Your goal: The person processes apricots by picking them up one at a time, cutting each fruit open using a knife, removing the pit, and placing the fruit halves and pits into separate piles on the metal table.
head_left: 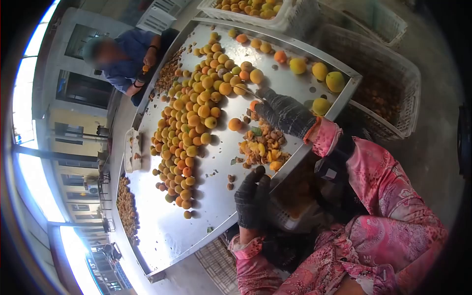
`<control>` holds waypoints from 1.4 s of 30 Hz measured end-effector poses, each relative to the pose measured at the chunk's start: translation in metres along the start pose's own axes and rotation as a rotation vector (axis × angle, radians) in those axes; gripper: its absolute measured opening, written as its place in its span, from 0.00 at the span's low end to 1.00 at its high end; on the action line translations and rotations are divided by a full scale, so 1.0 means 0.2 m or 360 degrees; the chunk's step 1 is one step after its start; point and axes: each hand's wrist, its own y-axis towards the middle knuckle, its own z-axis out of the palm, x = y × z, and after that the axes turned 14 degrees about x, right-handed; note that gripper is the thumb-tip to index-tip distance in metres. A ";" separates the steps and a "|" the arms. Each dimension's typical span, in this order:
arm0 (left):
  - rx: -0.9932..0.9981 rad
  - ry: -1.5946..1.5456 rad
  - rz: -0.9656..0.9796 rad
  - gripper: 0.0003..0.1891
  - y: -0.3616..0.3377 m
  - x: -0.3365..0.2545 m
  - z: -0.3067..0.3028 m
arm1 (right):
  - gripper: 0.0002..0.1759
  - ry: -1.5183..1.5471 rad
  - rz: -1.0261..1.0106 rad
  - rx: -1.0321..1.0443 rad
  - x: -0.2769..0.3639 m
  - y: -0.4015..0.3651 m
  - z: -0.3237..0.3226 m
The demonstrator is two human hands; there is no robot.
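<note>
My right hand (pixel 285 114), in a dark grey knit glove, closes on a small knife (pixel 252 93) whose thin blade points at the apricots. An orange apricot (pixel 254 105) shows right at its fingertips. Below that hand lies a heap of opened apricot pieces and pits (pixel 264 145) on the metal table (pixel 223 169). My left hand (pixel 251 196), also gloved, is at the table's near edge, fingers apart and nothing visible in them. Close to its fingertips are a few brown pits (pixel 230 182). A large pile of whole apricots (pixel 189 123) spreads over the middle of the table.
Larger yellow-green fruit (pixel 335 82) lies along the right rim. White crates (pixel 410 110) stand beyond that edge, and another crate of apricots (pixel 250 9) is at the top. A co-worker (pixel 120 61) sits across the table, near more pits (pixel 169 73). A white basket (pixel 132 150) rests at the far edge.
</note>
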 end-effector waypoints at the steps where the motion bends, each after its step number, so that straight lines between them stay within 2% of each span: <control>1: -0.0016 0.0129 0.0022 0.16 0.09 0.02 -0.06 | 0.15 -0.0064 0.0012 0.0002 0.00 0.00 -0.02; 3: -0.0096 0.0056 -0.0104 0.20 0.25 -0.04 -0.13 | 0.14 -0.0070 0.0011 -0.0030 -0.02 0.00 -0.02; 5: -0.0193 0.0289 -0.0015 0.23 0.44 0.02 -0.20 | 0.13 -0.0079 0.0015 -0.0063 -0.02 -0.01 -0.02; 6: -0.0234 0.0633 0.0063 0.26 0.58 0.15 -0.27 | 0.13 -0.0146 0.0028 0.0006 -0.02 -0.02 -0.02; 7: -0.0176 0.0760 0.0176 0.28 0.68 0.21 -0.31 | 0.13 -0.0216 0.0040 0.0074 -0.02 -0.02 -0.02; 9: -0.0118 0.1021 0.0143 0.30 0.80 0.18 -0.30 | 0.12 -0.0163 -0.0018 0.0074 -0.02 -0.03 -0.03; 10: -0.0139 0.1199 0.0365 0.30 0.87 0.23 -0.31 | 0.12 -0.0125 -0.0131 0.0059 -0.02 -0.03 -0.04; 11: -0.0020 0.1153 0.0196 0.31 0.93 0.28 -0.32 | 0.12 -0.0093 -0.0245 0.0044 -0.03 -0.04 -0.04; 13: 0.0001 0.0883 0.0145 0.28 0.99 0.35 -0.32 | 0.14 -0.0156 -0.0220 0.0150 -0.04 -0.04 -0.04; 14: 0.0003 0.0875 0.0151 0.28 0.98 0.29 -0.29 | 0.15 -0.0260 -0.0309 0.0161 -0.06 -0.04 -0.03; 15: 0.0089 0.0451 0.0032 0.26 0.95 0.23 -0.27 | 0.17 -0.0362 -0.0400 0.0173 -0.07 -0.04 -0.02; 16: 0.0173 0.0030 -0.0087 0.25 0.92 0.15 -0.26 | 0.18 -0.0081 -0.0247 0.0232 -0.01 -0.04 -0.05; 17: 0.0167 0.0025 -0.0084 0.25 0.89 0.12 -0.24 | 0.18 -0.0085 -0.0253 0.0236 -0.01 -0.05 -0.04; 19: 0.0012 -0.0405 0.0234 0.23 0.78 0.10 -0.22 | 0.17 -0.0320 -0.0554 0.0041 0.00 -0.08 -0.01; 20: 0.0023 -0.0555 0.0347 0.23 0.72 0.07 -0.20 | 0.16 -0.0515 -0.0878 -0.0140 -0.01 -0.08 0.02; 21: 0.0004 -0.0562 0.0359 0.23 0.66 0.03 -0.18 | 0.16 -0.0516 -0.0900 -0.0131 0.02 -0.10 0.04; 23: -0.0061 -0.1027 0.0416 0.20 0.56 -0.05 -0.15 | 0.17 -0.0501 -0.0698 0.0067 0.09 -0.15 0.07; 24: -0.0208 0.0023 0.0525 0.17 0.52 -0.08 -0.14 | 0.19 -0.0309 -0.0756 0.0124 0.11 -0.16 0.08; 25: -0.0228 0.0015 0.0531 0.17 0.50 -0.06 -0.14 | 0.19 -0.0313 -0.0775 0.0135 0.15 -0.16 0.08; 27: -0.0263 -0.0189 0.0359 0.14 0.45 -0.03 -0.15 | 0.15 0.0123 -0.0585 0.0200 0.23 -0.17 0.09; 28: -0.0387 0.0457 0.0464 0.13 0.43 -0.05 -0.16 | 0.14 -0.0099 -0.0787 0.0068 0.23 -0.16 0.12; 29: -0.0405 0.0440 0.0464 0.13 0.42 -0.03 -0.17 | 0.14 -0.0108 -0.0801 0.0086 0.23 -0.17 0.15; 31: -0.0323 0.0788 0.0469 0.13 0.40 0.00 -0.19 | 0.13 0.0039 -0.0592 0.0263 0.26 -0.19 0.17; 33: -0.0317 0.0606 0.0442 0.13 0.38 -0.01 -0.18 | 0.14 -0.0005 -0.0625 0.0277 0.29 -0.19 0.18; 35: -0.0349 0.0015 0.0286 0.12 0.36 -0.04 -0.17 | 0.14 -0.0046 -0.0654 0.0293 0.29 -0.19 0.20; 36: -0.0353 0.0001 0.0283 0.12 0.37 -0.02 -0.18 | 0.15 -0.0241 -0.0746 0.0227 0.27 -0.19 0.23; 38: -0.0217 -0.0572 0.0437 0.11 0.38 0.05 -0.21 | 0.16 -0.0444 -0.0835 0.0177 0.28 -0.19 0.24; 40: -0.0216 -0.0695 0.0455 0.11 0.38 0.09 -0.21 | 0.17 -0.0768 -0.0955 0.0178 0.28 -0.20 0.22; 41: -0.0211 -0.0801 0.0474 0.11 0.37 0.11 -0.21 | 0.17 -0.0772 -0.0959 0.0195 0.31 -0.20 0.21; 42: -0.0218 -0.0813 0.0470 0.11 0.37 0.11 -0.21 | 0.17 -0.0421 -0.0669 0.0421 0.35 -0.20 0.20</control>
